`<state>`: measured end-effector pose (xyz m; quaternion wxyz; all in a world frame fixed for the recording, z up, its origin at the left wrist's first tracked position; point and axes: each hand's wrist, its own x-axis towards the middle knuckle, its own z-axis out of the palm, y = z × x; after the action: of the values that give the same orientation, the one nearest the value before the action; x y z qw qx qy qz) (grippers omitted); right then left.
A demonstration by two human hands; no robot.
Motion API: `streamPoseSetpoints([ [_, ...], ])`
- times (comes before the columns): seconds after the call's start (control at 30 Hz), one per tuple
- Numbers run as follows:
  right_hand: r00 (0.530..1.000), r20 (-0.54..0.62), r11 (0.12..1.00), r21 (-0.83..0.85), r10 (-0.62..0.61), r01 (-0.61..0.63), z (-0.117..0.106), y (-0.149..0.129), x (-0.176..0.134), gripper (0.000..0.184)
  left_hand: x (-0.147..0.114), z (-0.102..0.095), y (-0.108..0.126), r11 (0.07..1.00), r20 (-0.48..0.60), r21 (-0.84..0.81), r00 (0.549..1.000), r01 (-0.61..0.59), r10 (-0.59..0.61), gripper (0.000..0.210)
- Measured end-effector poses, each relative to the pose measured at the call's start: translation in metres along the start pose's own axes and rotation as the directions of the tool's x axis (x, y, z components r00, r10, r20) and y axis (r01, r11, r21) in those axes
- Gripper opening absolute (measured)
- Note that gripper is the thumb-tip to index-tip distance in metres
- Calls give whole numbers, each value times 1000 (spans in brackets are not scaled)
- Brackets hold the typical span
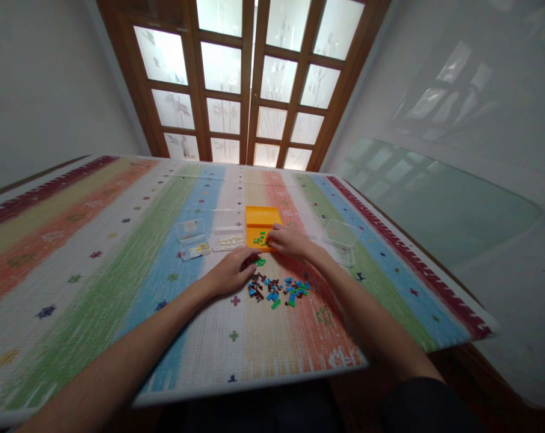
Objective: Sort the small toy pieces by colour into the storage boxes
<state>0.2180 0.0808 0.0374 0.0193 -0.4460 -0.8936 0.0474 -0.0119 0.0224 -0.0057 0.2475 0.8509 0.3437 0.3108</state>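
My right hand (291, 242) reaches into the front part of the open orange box (262, 214), fingertips pinched together; what they hold, if anything, is too small to make out. Several small green bricks (259, 238) lie in the box beside those fingers. My left hand (233, 270) rests on the table just in front of the box, fingers and thumb apart around a few green bricks (260, 262). Nearer to me lies a loose pile of brown bricks (255, 287), blue bricks (293, 294) and green bricks (277, 304).
Left of the orange box stand a clear box with cream bricks (231, 242) and an open clear case (192, 248) with yellow pieces. On the right, behind my forearm, is another open clear case (342, 233). A striped tablecloth (119, 264) covers the table.
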Motion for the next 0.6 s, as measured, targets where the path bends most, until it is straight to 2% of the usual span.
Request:
streamPoseSetpoints([
  [0.17, 999, 6, 999, -7, 42, -42, 1, -1, 8, 23, 0, 0, -2, 1000, 3, 3, 1000, -6, 6, 30],
  [0.4, 995, 7, 994, -34, 101, -101, -8, -10, 10, 22, -1, 1, -1, 1000, -20, -8, 1000, -18, 17, 33],
  [0.6, 996, -1, 995, -52, 86, -86, -9, -12, 10, 23, 0, 0, 0, 1000, -20, 6, 999, -28, 28, 33],
])
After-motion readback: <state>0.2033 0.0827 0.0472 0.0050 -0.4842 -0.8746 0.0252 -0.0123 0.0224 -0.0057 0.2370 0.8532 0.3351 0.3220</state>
